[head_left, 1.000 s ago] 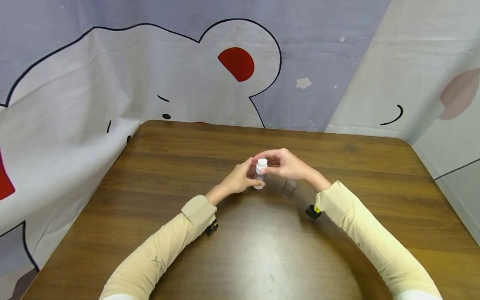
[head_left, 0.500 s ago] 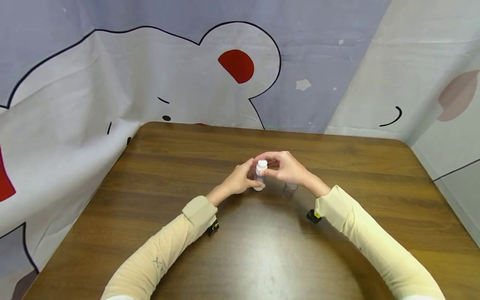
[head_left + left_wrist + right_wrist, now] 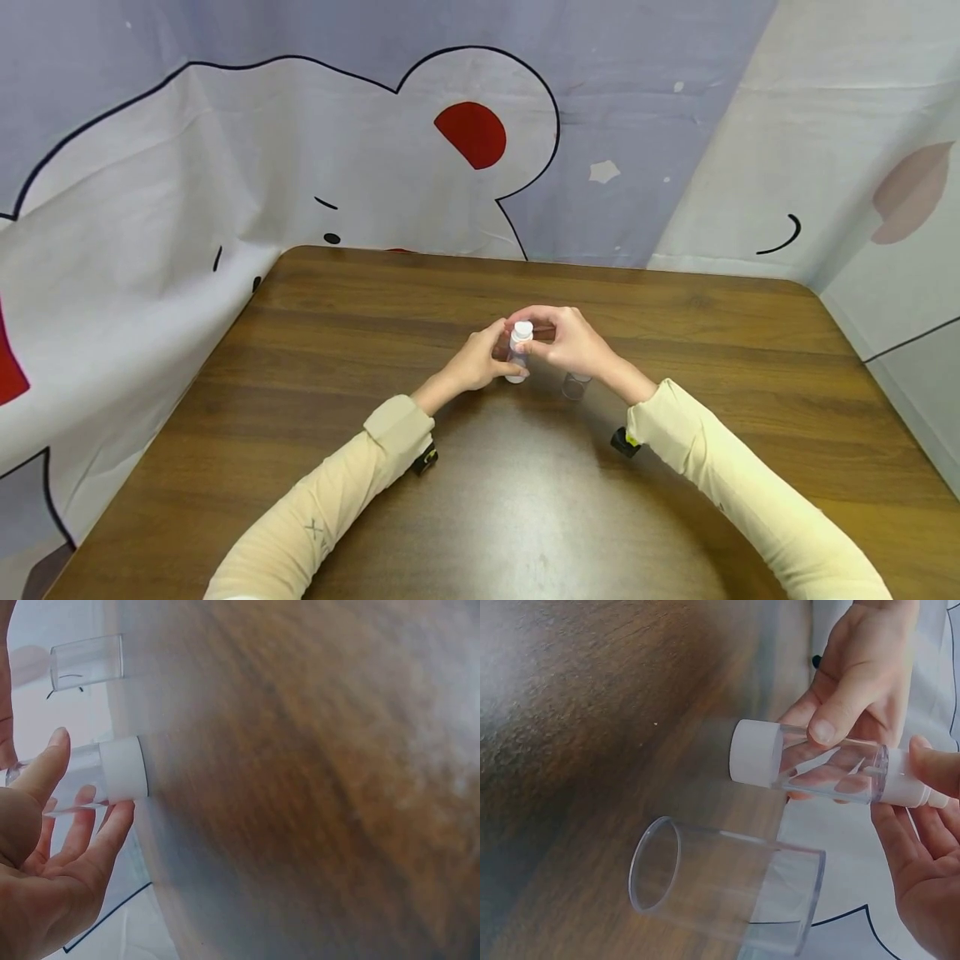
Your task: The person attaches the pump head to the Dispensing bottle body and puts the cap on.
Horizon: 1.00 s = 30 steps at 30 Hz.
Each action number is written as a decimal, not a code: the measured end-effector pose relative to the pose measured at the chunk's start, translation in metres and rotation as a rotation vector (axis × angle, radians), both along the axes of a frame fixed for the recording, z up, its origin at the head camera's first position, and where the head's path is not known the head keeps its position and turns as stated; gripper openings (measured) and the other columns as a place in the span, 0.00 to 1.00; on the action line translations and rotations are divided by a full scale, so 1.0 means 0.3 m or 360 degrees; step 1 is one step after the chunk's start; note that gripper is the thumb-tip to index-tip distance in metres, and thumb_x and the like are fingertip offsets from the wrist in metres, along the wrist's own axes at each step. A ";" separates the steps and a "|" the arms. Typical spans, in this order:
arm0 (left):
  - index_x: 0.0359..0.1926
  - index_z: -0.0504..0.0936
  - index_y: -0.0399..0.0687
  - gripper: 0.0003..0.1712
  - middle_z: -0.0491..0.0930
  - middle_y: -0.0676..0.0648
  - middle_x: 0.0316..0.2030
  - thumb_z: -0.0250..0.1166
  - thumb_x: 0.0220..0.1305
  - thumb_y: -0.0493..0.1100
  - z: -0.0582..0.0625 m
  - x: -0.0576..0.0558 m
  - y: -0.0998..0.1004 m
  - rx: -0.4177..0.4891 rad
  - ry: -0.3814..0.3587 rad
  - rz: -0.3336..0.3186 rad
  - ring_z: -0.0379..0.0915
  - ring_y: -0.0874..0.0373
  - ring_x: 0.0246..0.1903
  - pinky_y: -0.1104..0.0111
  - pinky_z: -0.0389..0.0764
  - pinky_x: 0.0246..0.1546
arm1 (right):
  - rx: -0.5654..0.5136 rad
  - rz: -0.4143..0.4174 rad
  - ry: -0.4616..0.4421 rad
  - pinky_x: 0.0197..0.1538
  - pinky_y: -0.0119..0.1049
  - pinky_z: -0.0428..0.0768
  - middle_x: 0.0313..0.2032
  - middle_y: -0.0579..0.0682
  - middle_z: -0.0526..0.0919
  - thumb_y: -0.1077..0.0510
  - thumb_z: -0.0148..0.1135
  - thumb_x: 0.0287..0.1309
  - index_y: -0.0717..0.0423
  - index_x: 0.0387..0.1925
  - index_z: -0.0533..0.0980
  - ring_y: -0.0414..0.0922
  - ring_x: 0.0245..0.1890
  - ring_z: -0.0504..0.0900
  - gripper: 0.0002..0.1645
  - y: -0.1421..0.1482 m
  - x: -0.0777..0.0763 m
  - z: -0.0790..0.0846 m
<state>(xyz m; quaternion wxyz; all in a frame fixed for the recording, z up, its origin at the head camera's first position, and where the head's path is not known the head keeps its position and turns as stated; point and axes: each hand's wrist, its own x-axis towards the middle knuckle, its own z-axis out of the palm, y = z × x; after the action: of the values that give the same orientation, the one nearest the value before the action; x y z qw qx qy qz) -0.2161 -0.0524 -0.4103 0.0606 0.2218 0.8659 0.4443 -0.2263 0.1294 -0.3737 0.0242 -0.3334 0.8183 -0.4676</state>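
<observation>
A small clear pump bottle (image 3: 517,358) with a white base (image 3: 754,754) stands upright on the wooden table. My left hand (image 3: 474,360) grips its body, thumb on the near side and fingers behind. Higher up, my right hand (image 3: 576,343) pinches the white pump collar (image 3: 901,780) between thumb and fingers. In the right wrist view the pump's white tip pokes out past the right thumb. A clear plastic cap (image 3: 727,881), like a small cup, stands on the table just right of the bottle. In the head view my right hand partly covers it.
The brown wooden table (image 3: 360,317) reaches back to a hanging cloth (image 3: 352,150) printed with a cartoon figure. Dark wrist cameras show under both sleeves, one at the left cuff (image 3: 425,460) and one at the right cuff (image 3: 625,442).
Both hands keep their hold on the bottle. My right hand and wrist have dipped slightly, covering more of the clear cap's top in the head view, which has itself shifted a little.
</observation>
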 end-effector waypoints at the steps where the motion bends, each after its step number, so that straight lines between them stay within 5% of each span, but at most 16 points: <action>1: 0.48 0.70 0.42 0.27 0.81 0.42 0.45 0.75 0.51 0.41 0.001 0.001 0.001 0.0001 0.0001 0.0001 0.75 0.54 0.42 0.66 0.79 0.44 | -0.0002 -0.0004 -0.0001 0.48 0.47 0.84 0.45 0.59 0.85 0.67 0.69 0.52 0.66 0.47 0.78 0.51 0.45 0.86 0.19 0.000 0.002 0.000; 20: 0.49 0.70 0.42 0.28 0.81 0.42 0.46 0.74 0.52 0.40 0.002 0.011 0.005 -0.0014 0.0020 0.0022 0.76 0.54 0.41 0.66 0.79 0.43 | -0.0019 -0.0156 0.0020 0.50 0.47 0.83 0.45 0.61 0.84 0.69 0.66 0.54 0.66 0.47 0.78 0.53 0.46 0.85 0.16 -0.022 0.043 0.000; 30: 0.49 0.69 0.42 0.28 0.80 0.42 0.45 0.75 0.51 0.41 -0.001 0.015 0.002 -0.0005 0.0041 0.0026 0.75 0.54 0.41 0.66 0.78 0.43 | -0.0001 -0.0085 -0.0005 0.54 0.47 0.81 0.49 0.59 0.83 0.66 0.67 0.55 0.64 0.51 0.77 0.53 0.49 0.83 0.20 -0.006 0.039 0.004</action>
<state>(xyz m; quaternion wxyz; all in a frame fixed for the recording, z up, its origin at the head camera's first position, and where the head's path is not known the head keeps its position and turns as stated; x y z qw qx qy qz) -0.2116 -0.0519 -0.4107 0.0462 0.2203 0.8690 0.4406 -0.2145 0.1276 -0.3726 0.0129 -0.3107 0.8267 -0.4689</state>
